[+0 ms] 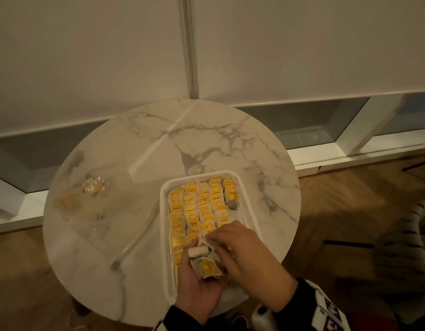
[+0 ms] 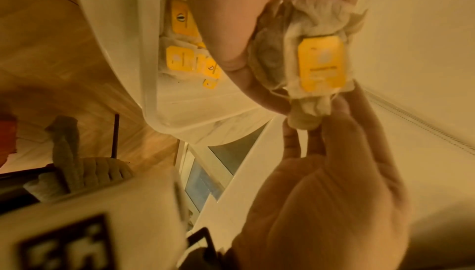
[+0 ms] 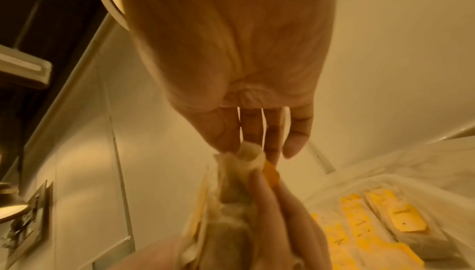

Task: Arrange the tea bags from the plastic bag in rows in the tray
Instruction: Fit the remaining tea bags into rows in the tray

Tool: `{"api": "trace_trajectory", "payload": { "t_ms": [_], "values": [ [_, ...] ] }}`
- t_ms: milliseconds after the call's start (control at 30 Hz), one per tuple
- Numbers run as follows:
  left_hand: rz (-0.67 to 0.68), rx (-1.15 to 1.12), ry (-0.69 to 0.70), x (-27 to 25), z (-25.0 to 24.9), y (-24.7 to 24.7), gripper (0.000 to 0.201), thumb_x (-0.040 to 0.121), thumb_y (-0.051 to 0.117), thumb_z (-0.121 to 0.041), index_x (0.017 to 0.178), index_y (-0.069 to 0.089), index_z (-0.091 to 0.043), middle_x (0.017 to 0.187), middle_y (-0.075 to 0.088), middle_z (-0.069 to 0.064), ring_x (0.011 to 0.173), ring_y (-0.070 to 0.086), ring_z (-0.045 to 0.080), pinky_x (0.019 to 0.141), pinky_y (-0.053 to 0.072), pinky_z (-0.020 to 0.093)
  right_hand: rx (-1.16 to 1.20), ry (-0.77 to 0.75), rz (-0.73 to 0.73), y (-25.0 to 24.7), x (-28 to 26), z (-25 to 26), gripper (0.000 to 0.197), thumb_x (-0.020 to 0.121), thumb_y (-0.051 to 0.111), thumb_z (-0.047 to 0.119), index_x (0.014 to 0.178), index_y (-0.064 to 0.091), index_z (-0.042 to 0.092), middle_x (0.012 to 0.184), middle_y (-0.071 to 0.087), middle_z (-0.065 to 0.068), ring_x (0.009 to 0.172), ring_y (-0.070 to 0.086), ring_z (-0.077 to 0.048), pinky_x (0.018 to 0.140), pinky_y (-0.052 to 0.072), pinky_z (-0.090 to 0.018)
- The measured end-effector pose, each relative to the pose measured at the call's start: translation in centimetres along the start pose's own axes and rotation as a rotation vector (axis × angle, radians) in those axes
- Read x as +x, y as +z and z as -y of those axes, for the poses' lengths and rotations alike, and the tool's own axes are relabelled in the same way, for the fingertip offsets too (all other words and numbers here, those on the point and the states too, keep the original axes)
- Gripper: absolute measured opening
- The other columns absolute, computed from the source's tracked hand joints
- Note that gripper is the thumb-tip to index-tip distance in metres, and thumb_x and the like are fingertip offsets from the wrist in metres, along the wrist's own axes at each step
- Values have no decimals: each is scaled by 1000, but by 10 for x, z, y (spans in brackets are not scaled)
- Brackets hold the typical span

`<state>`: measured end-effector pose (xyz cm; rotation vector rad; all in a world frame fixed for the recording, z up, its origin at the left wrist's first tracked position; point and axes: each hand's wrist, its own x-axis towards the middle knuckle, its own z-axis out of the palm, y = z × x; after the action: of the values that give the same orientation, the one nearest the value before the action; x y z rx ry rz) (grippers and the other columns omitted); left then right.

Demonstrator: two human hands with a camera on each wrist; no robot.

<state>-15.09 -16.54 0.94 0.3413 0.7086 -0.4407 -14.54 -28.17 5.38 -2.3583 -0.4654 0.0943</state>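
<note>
Fingers of both hands pinch tea bags above tray.

We see a round white marble table top with grey veins at centre frame, and on it a white plastic tray filled with off-white paper tea bags bearing yellow tags with small black print; lower down, a sleeve cuff with a black-and-white square pattern sits at lower right, over tan wooden floor
</note>
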Motion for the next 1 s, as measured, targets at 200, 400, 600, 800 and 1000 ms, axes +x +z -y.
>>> {"api": "trace_trajectory", "payload": {
  "t_ms": [200,400,600,800,1000],
  "values": [
    [50,2,2,-1,4,1,29,82,58,-33,90,71,-8,87,71,12,69,69,25,56,57,33,158,114,-10,-24,11,-12,16,86,71,14,100,75,21,83,67,14,79,59,-5,74,43,-12],
    [62,24,-26,-1,2,8,25,78,60,-29,89,68,-8,88,71,14,75,68,29,60,55,35,435,214,-100,-35,19,-24,20,83,70,0,85,76,19,83,72,4,75,65,-11,69,51,-22],
    [51,47,-4,5,1,9,17,78,61,-24,88,62,-11,89,66,13,83,63,30,65,53,37,584,267,-69,-38,23,-33,13,88,67,0,90,73,12,87,71,-11,72,64,-15,65,49,-21],
    [110,28,55,2,-3,25,27,78,57,-20,59,74,-12,73,69,9,63,67,21,54,55,29,531,331,-79,-30,6,-37,19,86,73,32,104,68,25,92,68,1,82,65,-20,72,54,-29],
    [94,99,40,13,-4,18,15,78,58,-15,90,63,-7,82,65,13,71,65,24,59,58,33,541,308,-113,-15,-3,-41,7,86,75,23,90,74,17,85,71,-5,79,65,-27,75,56,-43]
  ]
}}
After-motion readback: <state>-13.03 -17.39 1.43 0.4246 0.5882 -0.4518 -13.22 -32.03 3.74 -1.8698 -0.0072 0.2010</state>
